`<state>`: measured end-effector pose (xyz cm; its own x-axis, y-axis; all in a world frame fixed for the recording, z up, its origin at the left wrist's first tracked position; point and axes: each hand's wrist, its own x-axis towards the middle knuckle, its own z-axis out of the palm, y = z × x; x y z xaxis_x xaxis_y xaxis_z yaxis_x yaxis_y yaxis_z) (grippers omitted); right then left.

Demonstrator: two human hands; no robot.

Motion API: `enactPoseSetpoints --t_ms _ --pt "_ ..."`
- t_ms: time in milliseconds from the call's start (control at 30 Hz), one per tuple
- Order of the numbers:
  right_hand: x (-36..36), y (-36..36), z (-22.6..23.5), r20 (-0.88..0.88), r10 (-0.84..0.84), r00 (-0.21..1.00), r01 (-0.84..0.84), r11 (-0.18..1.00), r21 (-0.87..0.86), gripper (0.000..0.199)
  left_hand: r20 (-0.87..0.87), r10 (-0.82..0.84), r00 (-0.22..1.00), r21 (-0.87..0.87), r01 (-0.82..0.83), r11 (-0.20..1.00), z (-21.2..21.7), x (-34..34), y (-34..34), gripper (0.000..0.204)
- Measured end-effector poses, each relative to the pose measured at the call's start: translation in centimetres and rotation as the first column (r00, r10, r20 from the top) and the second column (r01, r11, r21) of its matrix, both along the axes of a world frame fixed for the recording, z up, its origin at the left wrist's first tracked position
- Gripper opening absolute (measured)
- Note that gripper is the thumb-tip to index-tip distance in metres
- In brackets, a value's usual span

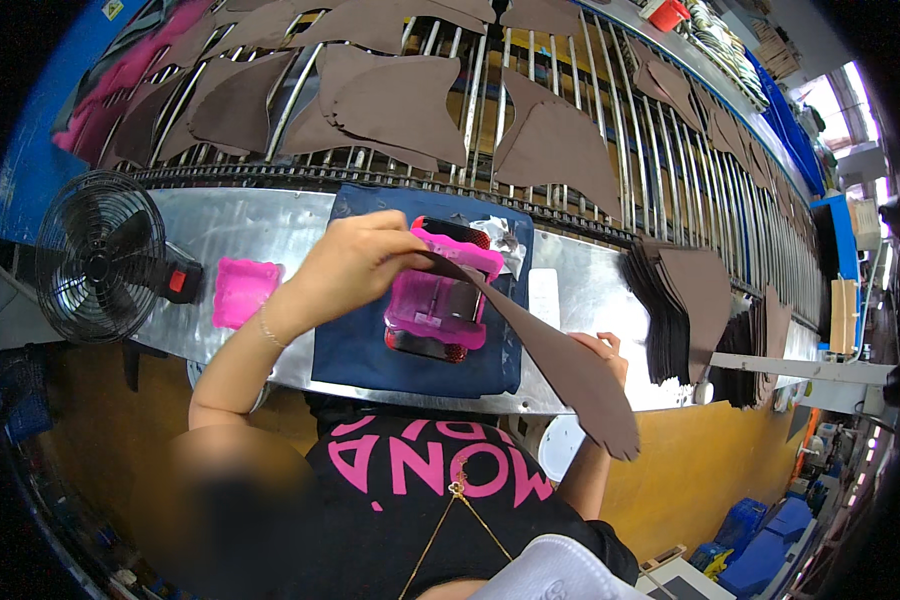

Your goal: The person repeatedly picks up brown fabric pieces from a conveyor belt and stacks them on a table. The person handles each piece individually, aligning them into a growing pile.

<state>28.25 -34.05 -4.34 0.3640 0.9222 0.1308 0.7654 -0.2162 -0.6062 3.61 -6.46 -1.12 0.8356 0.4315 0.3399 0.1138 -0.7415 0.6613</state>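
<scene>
My left hand (365,252) pinches the narrow end of a flat, curved brown sheet piece (565,365), which looks like leather. That end lies over a pink plastic-covered device (410,300) with a metal roller in its middle. From there the piece slants down to the right, its wide notched end hanging past the table's front edge. My right hand (608,352) grips it along the far edge, with some fingers hidden behind it. Beneath the device lies a dark blue mat (345,350), and crumpled silvery material (505,240) sits beside the device.
A black fan (100,255) and a pink tray (245,292) stand to the left on the metal table (185,225). Beyond runs a conveyor of metal bars (480,100) carrying several brown pieces (395,100). Stacked brown pieces (692,300) stand at right, near a pale bar (805,369).
</scene>
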Motion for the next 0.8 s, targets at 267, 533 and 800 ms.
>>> enactPoseSetpoints --t_ms 267,533,800 --pt "7.4 -12.3 1.9 -0.269 -0.371 0.889 0.32 0.922 -0.217 0.009 -0.136 -0.294 0.946 0.178 0.315 0.932 -0.1 7.3 -3.6 0.012" --pt "10.3 -2.7 8.1 -0.495 -0.267 0.827 0.462 0.824 0.327 0.02 0.056 -0.058 0.997 0.361 0.034 0.932 7.2 10.6 0.3 0.009" --pt "11.7 9.3 8.2 -0.568 -0.158 0.808 0.486 0.725 0.488 0.029 0.364 0.088 0.927 0.464 -0.263 0.846 14.6 12.9 6.1 0.009"
